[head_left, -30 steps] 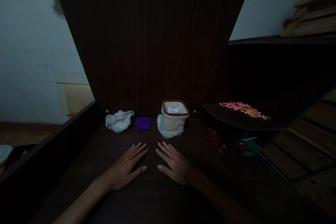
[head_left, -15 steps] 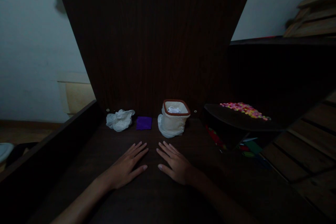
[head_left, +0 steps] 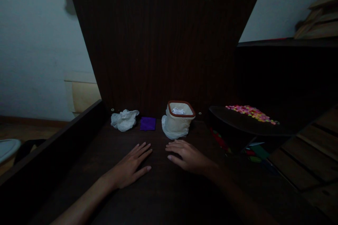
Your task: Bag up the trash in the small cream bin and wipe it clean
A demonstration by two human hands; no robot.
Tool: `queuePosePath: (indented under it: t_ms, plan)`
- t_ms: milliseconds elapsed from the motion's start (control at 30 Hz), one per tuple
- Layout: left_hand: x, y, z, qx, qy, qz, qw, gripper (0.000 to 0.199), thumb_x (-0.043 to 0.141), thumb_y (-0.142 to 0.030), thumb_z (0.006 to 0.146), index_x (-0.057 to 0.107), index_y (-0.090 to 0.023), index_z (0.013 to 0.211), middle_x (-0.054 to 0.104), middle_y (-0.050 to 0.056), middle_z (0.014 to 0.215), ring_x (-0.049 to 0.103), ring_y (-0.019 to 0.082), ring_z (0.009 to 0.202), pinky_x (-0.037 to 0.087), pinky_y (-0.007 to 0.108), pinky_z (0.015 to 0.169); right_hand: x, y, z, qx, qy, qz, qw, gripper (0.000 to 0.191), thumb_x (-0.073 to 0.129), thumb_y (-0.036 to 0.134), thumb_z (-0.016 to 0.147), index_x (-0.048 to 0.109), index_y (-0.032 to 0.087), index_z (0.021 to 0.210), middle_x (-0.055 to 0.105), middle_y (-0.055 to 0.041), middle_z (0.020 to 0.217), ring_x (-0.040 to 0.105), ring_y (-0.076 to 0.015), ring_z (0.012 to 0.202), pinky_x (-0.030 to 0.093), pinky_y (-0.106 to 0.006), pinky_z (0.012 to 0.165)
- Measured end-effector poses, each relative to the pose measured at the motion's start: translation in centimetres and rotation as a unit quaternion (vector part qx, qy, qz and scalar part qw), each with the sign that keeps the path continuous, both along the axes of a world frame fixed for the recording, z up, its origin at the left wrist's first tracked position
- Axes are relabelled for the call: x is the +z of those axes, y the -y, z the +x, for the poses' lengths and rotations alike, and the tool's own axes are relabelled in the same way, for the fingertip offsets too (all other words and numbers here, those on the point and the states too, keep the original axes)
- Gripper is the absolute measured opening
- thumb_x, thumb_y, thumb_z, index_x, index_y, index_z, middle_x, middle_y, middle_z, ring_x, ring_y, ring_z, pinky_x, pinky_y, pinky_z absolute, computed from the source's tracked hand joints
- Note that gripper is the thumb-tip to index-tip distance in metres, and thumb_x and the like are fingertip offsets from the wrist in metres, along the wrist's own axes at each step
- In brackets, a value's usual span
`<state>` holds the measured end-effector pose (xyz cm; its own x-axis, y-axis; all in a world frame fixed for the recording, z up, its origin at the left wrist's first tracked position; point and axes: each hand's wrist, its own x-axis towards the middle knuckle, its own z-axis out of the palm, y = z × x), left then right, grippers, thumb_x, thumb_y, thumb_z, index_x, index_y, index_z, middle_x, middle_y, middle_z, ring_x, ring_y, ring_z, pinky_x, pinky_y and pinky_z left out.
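My left hand (head_left: 130, 167) lies palm down on the dark wooden surface (head_left: 148, 197), fingers spread, holding nothing. To its right my right hand (head_left: 186, 155) is just in front of a small bin (head_left: 177, 123) with a brown rim, its fingers stretched out and the thumb apart, nothing held. White material shows inside the bin, and a pale plastic bag is around it. A purple folded cloth (head_left: 148, 123) lies left of the bin, beyond my left hand. Further left is a crumpled white plastic bag (head_left: 124, 120).
A dark upright panel (head_left: 163, 42) stands behind the bin. On the right, a curved shelf (head_left: 224, 116) bears pink and yellow pieces (head_left: 253, 113), with red and green things below it. A raised dark edge (head_left: 66, 130) runs along the left.
My right hand has lifted slightly and moved forward and right, toward the bin, its fingers now closer together and turned left. My left hand stays flat. The view has shifted slightly.
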<state>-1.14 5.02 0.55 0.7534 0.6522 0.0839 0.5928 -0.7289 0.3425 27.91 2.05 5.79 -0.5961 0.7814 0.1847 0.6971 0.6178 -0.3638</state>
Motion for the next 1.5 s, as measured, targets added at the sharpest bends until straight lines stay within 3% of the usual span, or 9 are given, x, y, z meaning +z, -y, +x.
queuePosePath:
  t_ms: [100,233,333,500,633,833,1067,1267,1500]
  plan:
    - [0.1,0.1,0.1,0.001,0.004,-0.006,1.000,0.064,0.046,-0.054,0.103,0.036,-0.023,0.158,0.031,0.012,0.166,0.025,0.034,0.155,0.027,0.058,0.124,2.5,-0.5,0.9,-0.013,-0.063,0.089,0.994,0.031,0.055,0.028,0.100,0.070,0.016,0.124,0.074,-0.0122,0.124,0.068,-0.0251,0.118,0.052,-0.045,0.106]
    - [0.3,0.1,0.2,0.008,-0.002,-0.019,1.000,0.065,0.045,-0.055,0.103,0.036,-0.021,0.158,0.031,0.013,0.166,0.024,0.034,0.155,0.026,0.060,0.124,5.8,-2.0,2.3,-0.039,-0.118,0.199,0.972,0.031,0.058,0.026,0.098,0.067,0.018,0.126,0.071,-0.0118,0.129,0.065,-0.0249,0.123,0.050,-0.047,0.109]
    - [0.3,0.1,0.1,0.006,0.001,-0.018,1.000,0.065,0.045,-0.055,0.103,0.036,-0.021,0.158,0.031,0.014,0.166,0.024,0.034,0.155,0.026,0.059,0.124,6.8,-3.9,3.3,-0.072,-0.120,0.232,0.963,0.035,0.061,0.029,0.096,0.064,0.017,0.129,0.068,-0.0138,0.133,0.062,-0.0275,0.127,0.048,-0.050,0.110]
    - [0.2,0.1,-0.1,0.001,0.005,-0.003,1.000,0.064,0.045,-0.055,0.103,0.035,-0.024,0.158,0.032,0.012,0.165,0.025,0.032,0.155,0.027,0.057,0.125,5.1,-6.8,4.0,-0.100,-0.090,0.212,0.968,0.032,0.060,0.029,0.096,0.066,0.015,0.125,0.070,-0.0146,0.128,0.065,-0.0285,0.120,0.051,-0.048,0.104]
    - [0.1,0.1,-0.1,0.004,-0.001,-0.008,1.000,0.065,0.044,-0.055,0.103,0.035,-0.023,0.158,0.031,0.012,0.166,0.024,0.033,0.155,0.027,0.057,0.125,3.5,-7.6,3.7,-0.114,-0.057,0.233,0.964,0.027,0.055,0.024,0.098,0.068,0.017,0.121,0.075,-0.0126,0.117,0.069,-0.0277,0.110,0.052,-0.046,0.096]
    - [0.4,0.1,0.1,0.007,-0.010,-0.010,1.000,0.065,0.043,-0.056,0.103,0.036,-0.022,0.157,0.030,0.012,0.166,0.024,0.032,0.155,0.026,0.057,0.126,3.2,-7.9,3.9,-0.125,-0.028,0.274,0.953,0.023,0.058,0.020,0.095,0.073,0.018,0.114,0.078,-0.0107,0.107,0.072,-0.0256,0.100,0.054,-0.039,0.089]
    - [0.5,0.3,-0.1,0.002,0.015,-0.017,1.000,0.065,0.045,-0.054,0.103,0.032,-0.024,0.159,0.031,0.012,0.166,0.025,0.033,0.155,0.025,0.058,0.126,3.9,-5.5,2.8,-0.112,0.008,0.324,0.939,0.025,0.055,0.022,0.098,0.074,0.016,0.113,0.078,-0.0113,0.098,0.073,-0.0242,0.087,0.057,-0.035,0.077]
    - [0.1,0.8,-0.2,0.060,0.066,-0.063,0.994,0.092,0.056,-0.061,0.095,0.008,-0.022,0.164,0.021,0.017,0.168,0.024,0.037,0.154,0.032,0.057,0.123,5.2,-1.6,-0.4,-0.073,-0.027,0.371,0.925,0.023,0.054,0.018,0.099,0.073,0.013,0.110,0.077,-0.0119,0.092,0.072,-0.0234,0.082,0.055,-0.034,0.074]
    - [-0.3,1.0,0.1,0.075,0.214,-0.070,0.972,0.122,0.071,-0.067,0.081,-0.006,-0.019,0.163,0.008,0.020,0.171,0.017,0.039,0.156,0.024,0.057,0.126,5.2,1.7,-4.6,-0.012,-0.046,0.400,0.915,0.016,0.055,0.015,0.098,0.068,0.011,0.106,0.072,-0.0062,0.079,0.068,-0.0196,0.073,0.048,-0.032,0.065]
